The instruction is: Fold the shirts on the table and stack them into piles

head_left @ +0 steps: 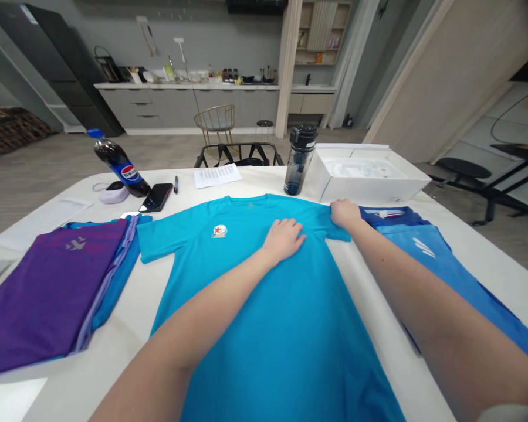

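A turquoise T-shirt with a small chest badge lies spread flat, front up, on the white table. My left hand rests flat on its upper chest, fingers together and stretched out. My right hand is closed on the shirt's right sleeve at the shoulder edge, fingers curled over the fabric.
A folded stack with a purple shirt on top lies at the left; blue shirts lie at the right. Behind stand a cola bottle, a phone, a pen, a paper sheet, a dark water bottle and an open white box.
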`<act>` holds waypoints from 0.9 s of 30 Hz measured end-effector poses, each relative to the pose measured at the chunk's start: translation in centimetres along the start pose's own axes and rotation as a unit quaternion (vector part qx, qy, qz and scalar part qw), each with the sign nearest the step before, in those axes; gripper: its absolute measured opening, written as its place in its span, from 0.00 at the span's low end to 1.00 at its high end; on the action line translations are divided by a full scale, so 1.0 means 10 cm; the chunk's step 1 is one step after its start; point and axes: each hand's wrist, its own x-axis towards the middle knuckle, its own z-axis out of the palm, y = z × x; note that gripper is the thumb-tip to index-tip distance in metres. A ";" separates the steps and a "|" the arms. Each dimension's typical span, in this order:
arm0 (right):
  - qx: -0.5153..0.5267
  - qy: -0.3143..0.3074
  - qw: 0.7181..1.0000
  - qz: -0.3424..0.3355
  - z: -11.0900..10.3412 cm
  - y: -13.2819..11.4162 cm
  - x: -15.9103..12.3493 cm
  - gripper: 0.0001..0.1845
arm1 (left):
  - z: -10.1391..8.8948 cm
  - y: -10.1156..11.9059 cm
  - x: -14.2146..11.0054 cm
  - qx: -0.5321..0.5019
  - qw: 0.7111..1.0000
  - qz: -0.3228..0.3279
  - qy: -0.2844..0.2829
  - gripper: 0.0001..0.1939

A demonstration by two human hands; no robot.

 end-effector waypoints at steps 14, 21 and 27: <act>0.063 0.076 0.995 0.030 -0.20 -0.07 -0.12 0.24 | 0.31 0.58 0.23 -0.147 0.974 -0.154 0.071 0.08; 0.258 0.151 0.954 -0.018 -1.05 -0.77 -0.10 0.18 | 0.01 0.43 -0.02 -0.416 0.835 -0.300 0.201 0.07; 0.362 0.151 0.916 -0.087 -1.43 -2.07 0.00 0.20 | -0.19 -0.14 -0.48 -0.494 0.751 -0.376 0.225 0.13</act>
